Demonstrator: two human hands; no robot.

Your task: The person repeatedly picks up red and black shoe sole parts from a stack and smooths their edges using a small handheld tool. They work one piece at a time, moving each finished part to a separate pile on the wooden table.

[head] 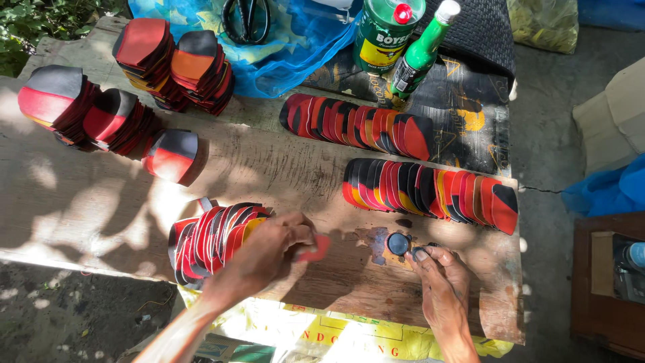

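Red, curved cut piece (314, 247) pinched in left hand (272, 252) fingers; right hand (440, 279) fingers pinch small dark cap (419, 253).

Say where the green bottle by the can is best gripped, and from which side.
Grip the green bottle around its mid body, coming from the right. It leans with its white cap up and to the right, the green can crowds its left side, and the slim round body suits a wrap of the fingers.

Outdoor makeshift workshop, sunlit. Rough wooden bench (101, 202) on bare ground, leaves (27, 20) at the corner. Stacks of cut red-and-black pieces (430, 191), a green can (384, 33), a bottle (420, 54), scissors (245, 19) on blue plastic (295, 54).
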